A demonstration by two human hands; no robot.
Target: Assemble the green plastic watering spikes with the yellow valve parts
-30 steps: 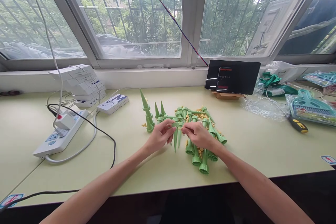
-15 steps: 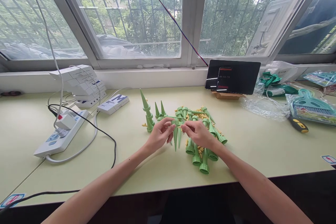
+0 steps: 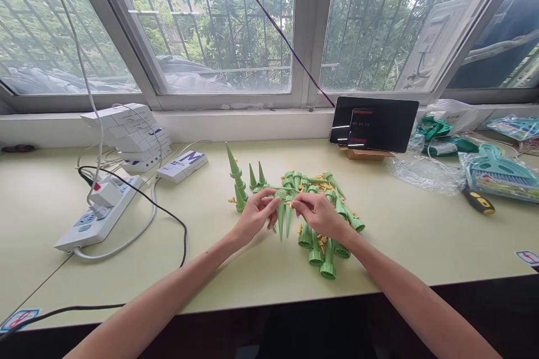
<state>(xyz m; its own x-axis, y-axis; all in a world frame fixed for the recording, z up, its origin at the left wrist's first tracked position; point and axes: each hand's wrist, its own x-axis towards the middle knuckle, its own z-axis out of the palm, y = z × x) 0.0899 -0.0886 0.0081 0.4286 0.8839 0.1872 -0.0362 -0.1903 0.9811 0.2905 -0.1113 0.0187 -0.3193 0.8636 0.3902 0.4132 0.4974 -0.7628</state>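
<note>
My left hand (image 3: 256,216) is closed around the collar of a green plant watering spike (image 3: 281,224), whose tip points down towards me. A second green spike (image 3: 288,219) hangs point down just to its right. At the collars, my right hand (image 3: 322,214) pinches a small yellow valve (image 3: 290,203), partly hidden by the fingertips. Stacked green spikes (image 3: 234,168) stand beyond my left hand, with two more upright spikes (image 3: 261,173) beside them. Under and around my right hand lies a pile of green spikes (image 3: 328,261) mixed with small yellow valves (image 3: 322,244).
On the left are a white power strip (image 3: 101,216) with cables, a white box (image 3: 183,166) and stacked boxes (image 3: 138,134). A tablet (image 3: 396,123) leans at the back. Bagged brush sets (image 3: 501,174) and a yellow-black handle (image 3: 479,201) lie right.
</note>
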